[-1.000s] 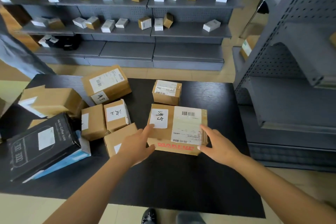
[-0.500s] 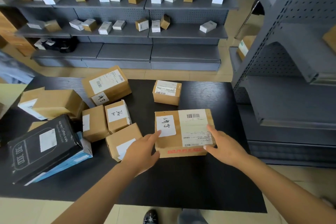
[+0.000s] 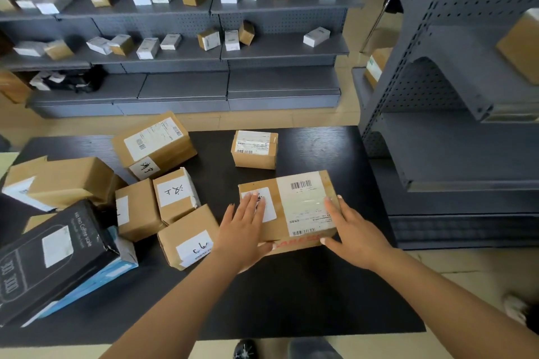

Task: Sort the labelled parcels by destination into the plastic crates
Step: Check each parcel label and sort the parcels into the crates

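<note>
A brown parcel (image 3: 303, 204) with a barcode label and a white handwritten tag lies at the right middle of the black table (image 3: 291, 300). My left hand (image 3: 243, 230) holds its near left part, with the fingers flat over the handwritten tag and the thumb on the front face. My right hand (image 3: 353, 233) holds the near right corner the same way, fingers on top and thumb at the front edge. No plastic crate is in view.
Several more labelled parcels crowd the table's left half, among them a large one (image 3: 153, 141) and a small one (image 3: 255, 148) at the back. A black coffee-scale box (image 3: 55, 256) lies at the left. Grey shelving (image 3: 452, 125) stands close on the right, and shelves with small boxes (image 3: 204, 49) stand behind.
Both hands slid from the parcel's sides up onto its top. The parcel shifted a little to the right and turned slightly.
</note>
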The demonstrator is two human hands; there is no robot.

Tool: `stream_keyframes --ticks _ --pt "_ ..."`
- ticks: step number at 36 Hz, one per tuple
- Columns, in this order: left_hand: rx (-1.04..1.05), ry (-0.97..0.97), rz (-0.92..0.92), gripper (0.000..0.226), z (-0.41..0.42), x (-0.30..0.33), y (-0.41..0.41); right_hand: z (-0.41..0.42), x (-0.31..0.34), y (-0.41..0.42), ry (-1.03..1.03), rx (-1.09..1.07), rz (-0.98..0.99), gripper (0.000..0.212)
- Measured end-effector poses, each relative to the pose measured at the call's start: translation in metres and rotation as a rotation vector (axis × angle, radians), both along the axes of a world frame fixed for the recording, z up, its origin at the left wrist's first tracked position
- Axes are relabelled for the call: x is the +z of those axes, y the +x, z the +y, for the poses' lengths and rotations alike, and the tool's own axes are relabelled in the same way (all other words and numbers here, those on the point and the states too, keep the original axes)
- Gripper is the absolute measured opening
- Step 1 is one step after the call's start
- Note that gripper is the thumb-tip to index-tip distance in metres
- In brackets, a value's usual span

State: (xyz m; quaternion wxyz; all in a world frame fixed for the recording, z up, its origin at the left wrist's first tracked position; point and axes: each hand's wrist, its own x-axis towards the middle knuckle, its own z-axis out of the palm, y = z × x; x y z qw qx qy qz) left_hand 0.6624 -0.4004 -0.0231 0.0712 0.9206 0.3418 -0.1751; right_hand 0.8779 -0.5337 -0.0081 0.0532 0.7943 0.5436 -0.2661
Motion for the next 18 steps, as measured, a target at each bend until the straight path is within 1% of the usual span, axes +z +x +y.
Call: stream_keyframes --ticks 5,8,10,13,16,18 --pt "-0.101 0.014 0.056 0.099 0.003 0.003 -0.005 0.005 -0.005 0.008 -0.008 0.007 -0.048 0.089" --pt "-0.173 0.003 0.042 0.1 -0.002 0.005 -0.009 0.009 -0.004 0.019 -0.018 -0.016 -0.064 0.088" --pt "-0.211 -0.009 0.013 0.097 -0.009 0.008 -0.011 0.01 -0.002 0.025 -0.031 -0.034 -0.064 0.09" --pt "-0.252 -0.064 -0.01 0.087 -0.019 0.017 -0.011 0.008 0.001 0.026 -0.025 -0.088 -0.015 0.092" --pt "-0.315 -0.081 -0.035 0.078 -0.017 0.021 -0.01 0.0 0.003 0.015 0.029 -0.082 -0.044 0.087" --pt "-0.316 -0.07 -0.028 0.08 -0.006 0.019 -0.007 -0.007 0.006 0.002 0.079 -0.045 -0.054 0.08"
